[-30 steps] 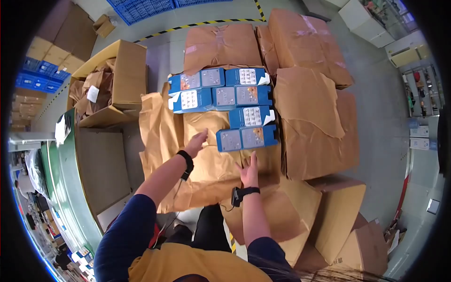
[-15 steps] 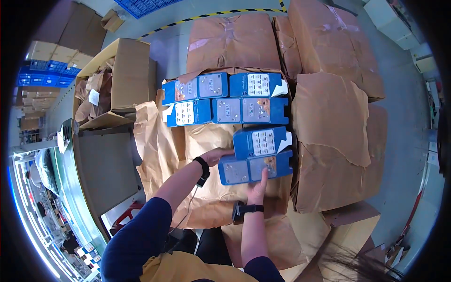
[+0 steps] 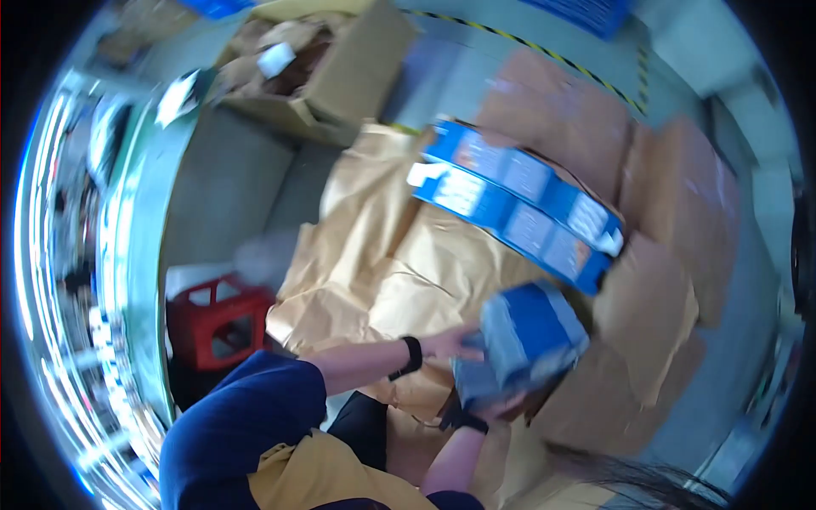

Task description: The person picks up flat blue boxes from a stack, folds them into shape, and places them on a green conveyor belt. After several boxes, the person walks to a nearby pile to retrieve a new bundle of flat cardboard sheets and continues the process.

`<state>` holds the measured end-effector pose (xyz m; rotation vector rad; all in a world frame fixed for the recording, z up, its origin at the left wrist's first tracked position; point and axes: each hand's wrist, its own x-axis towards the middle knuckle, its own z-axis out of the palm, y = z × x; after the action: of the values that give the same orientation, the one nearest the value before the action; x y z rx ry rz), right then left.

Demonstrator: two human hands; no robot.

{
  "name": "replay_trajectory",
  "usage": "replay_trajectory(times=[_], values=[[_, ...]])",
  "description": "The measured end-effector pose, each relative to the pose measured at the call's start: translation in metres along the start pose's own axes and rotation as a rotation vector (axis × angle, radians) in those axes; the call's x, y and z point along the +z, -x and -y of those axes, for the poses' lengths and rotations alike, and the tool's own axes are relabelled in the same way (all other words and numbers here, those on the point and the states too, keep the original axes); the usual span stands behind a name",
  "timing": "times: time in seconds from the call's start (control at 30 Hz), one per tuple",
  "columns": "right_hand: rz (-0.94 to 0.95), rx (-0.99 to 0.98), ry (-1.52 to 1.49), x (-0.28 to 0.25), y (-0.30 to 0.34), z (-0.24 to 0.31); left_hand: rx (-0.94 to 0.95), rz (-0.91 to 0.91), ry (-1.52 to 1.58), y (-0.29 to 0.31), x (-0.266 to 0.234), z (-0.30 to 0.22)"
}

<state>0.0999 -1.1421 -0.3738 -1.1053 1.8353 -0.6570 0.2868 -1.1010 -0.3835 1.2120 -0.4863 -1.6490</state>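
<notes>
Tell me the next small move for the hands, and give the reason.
The left hand and right hand should probably level the nearest blue boxes: they look tilted, with the hands at their left side and lower edge.

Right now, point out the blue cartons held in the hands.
The blurred blue cartons lower in view, between left hand and right hand; the other blue cartons lie in two rows beyond.

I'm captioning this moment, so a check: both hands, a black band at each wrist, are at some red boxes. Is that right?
Not quite: the boxes are blue, not red, as the head view shows. The left hand and right hand are both at them, a black band at each wrist.
</notes>
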Motion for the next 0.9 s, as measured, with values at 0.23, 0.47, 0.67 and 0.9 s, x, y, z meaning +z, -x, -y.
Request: replay_trajectory(times=[0.23, 0.47, 0.67, 0.9], values=[[0.58, -0.056, -0.211, 0.087, 0.053, 0.039, 0.122, -0.075, 0.167, 0.133, 0.043, -0.032], [1.145, -0.063, -0.369, 0.135, 0.176, 0.088, 0.387, -0.337, 0.372, 0.298, 0.049, -0.046], [1.738, 0.078, -0.306, 0.144, 0.37, 0.077, 0.687, -0.64, 0.475, 0.481, 0.042, -0.043], [2.202, 0.324, -0.089, 0.101, 0.547, 0.048, 0.999, -1.022, 0.418, 0.697, 0.056, 0.018]])
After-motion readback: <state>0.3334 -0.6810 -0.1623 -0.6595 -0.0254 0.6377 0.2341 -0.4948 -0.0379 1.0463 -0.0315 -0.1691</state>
